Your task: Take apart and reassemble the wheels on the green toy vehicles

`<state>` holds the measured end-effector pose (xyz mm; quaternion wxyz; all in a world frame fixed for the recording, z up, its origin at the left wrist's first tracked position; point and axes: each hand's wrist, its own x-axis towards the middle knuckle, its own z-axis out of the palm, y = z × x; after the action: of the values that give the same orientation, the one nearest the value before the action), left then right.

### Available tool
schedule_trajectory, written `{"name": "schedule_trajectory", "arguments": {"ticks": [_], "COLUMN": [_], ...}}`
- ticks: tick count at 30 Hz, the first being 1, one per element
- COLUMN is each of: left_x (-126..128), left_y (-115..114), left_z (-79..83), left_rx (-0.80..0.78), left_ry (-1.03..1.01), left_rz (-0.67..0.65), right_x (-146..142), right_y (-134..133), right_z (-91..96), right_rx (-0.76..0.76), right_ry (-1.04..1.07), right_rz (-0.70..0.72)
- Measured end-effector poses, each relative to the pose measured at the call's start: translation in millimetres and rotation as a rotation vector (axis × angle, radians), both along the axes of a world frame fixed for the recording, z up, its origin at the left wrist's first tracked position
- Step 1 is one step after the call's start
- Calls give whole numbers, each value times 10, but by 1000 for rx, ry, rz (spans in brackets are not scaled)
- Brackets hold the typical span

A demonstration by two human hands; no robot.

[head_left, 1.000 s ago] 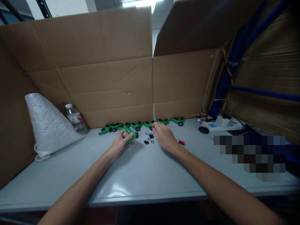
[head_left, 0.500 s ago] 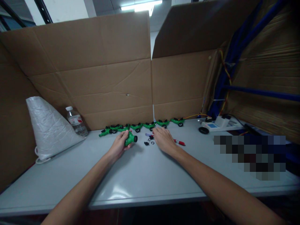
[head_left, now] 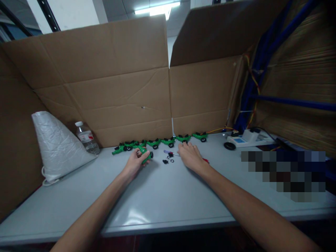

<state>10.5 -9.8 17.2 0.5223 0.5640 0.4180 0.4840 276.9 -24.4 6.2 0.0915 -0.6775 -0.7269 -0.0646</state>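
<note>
My left hand (head_left: 134, 161) is closed around a green plastic piece with a black end (head_left: 147, 156), held above the table left of centre. My right hand (head_left: 189, 155) is lowered to the table with fingers curled down; whatever lies under the fingertips is hidden. Beside it, a small screwdriver (head_left: 168, 152) points its shaft toward the fingers, and a red marker (head_left: 206, 160) shows partly from behind the hand. Between my hands lie a small black part (head_left: 165, 161) and a black ring (head_left: 172, 161). Several green pieces with black wheels (head_left: 154, 144) stand in a row behind.
Cardboard walls (head_left: 118, 94) enclose the back of the white table (head_left: 147, 203). A silvery bag (head_left: 60, 150) and a water bottle (head_left: 86, 137) stand at left. At right are a black ring-shaped item (head_left: 229, 146), a power strip (head_left: 249, 140) with cables, and a blue frame (head_left: 243, 119).
My right hand has shifted right, uncovering more of the screwdriver and covering more of the marker. The green piece in my left hand has turned, its black end tilting lower.
</note>
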Motion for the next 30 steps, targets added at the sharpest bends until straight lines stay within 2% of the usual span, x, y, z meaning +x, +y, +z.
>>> {"name": "schedule_trajectory", "arguments": {"ticks": [8,12,15,17,19,23,26,30], "left_x": [-17,-29,-28,-20,-9,10,14,17], "left_y": [-7,-3,-13,-31,-58,-104,-114,-100], "left_z": [39,23,44,75,112,167,174,144], "left_rx": [-1,-47,-82,-115,-158,-219,-223,-214], "left_ry": [32,-20,-49,-80,-127,-228,-277,-264], "left_rz": [37,17,5,-28,-72,-133,-167,-182], "right_x": [41,-3,-64,-122,-199,-394,-504,-529], "right_y": [-56,-79,-78,-95,-139,-279,-352,-363], "right_z": [1,51,143,197,216,150,86,78], "right_rx": [-29,65,171,230,267,244,238,284], "right_ry": [-47,-38,74,193,295,345,373,398], "right_rz": [-69,-91,-72,3,143,442,534,553]}}
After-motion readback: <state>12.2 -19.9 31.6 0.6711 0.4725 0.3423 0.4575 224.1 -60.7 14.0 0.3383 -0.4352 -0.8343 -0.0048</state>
